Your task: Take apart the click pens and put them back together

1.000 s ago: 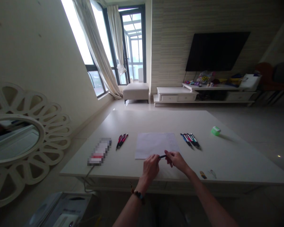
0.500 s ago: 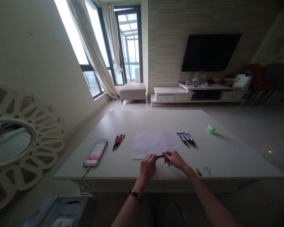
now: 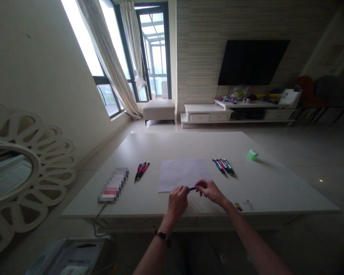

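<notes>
Between my two hands is a dark pen (image 3: 192, 188), held level just above the near edge of a white sheet of paper (image 3: 180, 172). My left hand (image 3: 178, 200) is wrapped round one end of it, and my right hand (image 3: 208, 190) pinches the other end. Only the pen's middle shows; both ends are hidden by fingers. Left of the paper lie several red and black pens (image 3: 141, 171) in a group. To the right of the paper several pens (image 3: 224, 168) in blue, white, red and green lie side by side.
A phone (image 3: 114, 186), blurred out, lies at the table's left with a cable. A small green and white box (image 3: 252, 154) stands far right. Two small flat items, one a yellow and dark piece (image 3: 238, 206), lie by the near edge. A white table (image 3: 166, 143) carries everything.
The whole view has shifted slightly, so everything sits a little further left. Both hands keep their grip on the pen, with hardly any movement.
</notes>
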Tool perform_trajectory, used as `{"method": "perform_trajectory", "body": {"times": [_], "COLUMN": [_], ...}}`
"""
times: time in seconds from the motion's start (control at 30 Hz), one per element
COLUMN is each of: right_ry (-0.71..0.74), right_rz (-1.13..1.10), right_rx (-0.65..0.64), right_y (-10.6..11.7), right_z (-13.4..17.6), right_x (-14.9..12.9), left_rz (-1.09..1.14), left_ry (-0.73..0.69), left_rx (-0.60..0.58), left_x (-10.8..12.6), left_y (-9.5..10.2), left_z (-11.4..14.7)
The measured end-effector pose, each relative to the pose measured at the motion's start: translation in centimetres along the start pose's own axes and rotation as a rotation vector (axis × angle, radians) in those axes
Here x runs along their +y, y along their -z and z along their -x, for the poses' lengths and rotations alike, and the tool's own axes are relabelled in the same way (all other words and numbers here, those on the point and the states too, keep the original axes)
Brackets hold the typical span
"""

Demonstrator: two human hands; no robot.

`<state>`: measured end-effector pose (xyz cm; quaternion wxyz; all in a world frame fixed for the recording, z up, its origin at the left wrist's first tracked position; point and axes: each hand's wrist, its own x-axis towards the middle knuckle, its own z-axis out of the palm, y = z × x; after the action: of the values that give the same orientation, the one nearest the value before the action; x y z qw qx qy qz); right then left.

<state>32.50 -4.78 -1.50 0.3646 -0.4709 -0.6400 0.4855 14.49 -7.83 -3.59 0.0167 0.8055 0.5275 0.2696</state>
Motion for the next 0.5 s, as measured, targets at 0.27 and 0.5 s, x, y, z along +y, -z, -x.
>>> {"method": "perform_trajectory", "body": {"times": [0.27, 0.5], "right_ry": [-0.007, -0.009], "right_rz": [-0.007, -0.021], "right_rx": [0.009, 0.032], "right_y": [-0.1, -0.16], "right_z": [-0.16, -0.23], "right_x": [0.74, 0.84], "left_rz": [0.0, 0.001], "left_ry": [-0.004, -0.002], "left_rx": [-0.01, -0.004], "left_x": [0.1, 0.17], "left_y": [0.09, 0.08], "left_z": [-0.07, -0.08]}}
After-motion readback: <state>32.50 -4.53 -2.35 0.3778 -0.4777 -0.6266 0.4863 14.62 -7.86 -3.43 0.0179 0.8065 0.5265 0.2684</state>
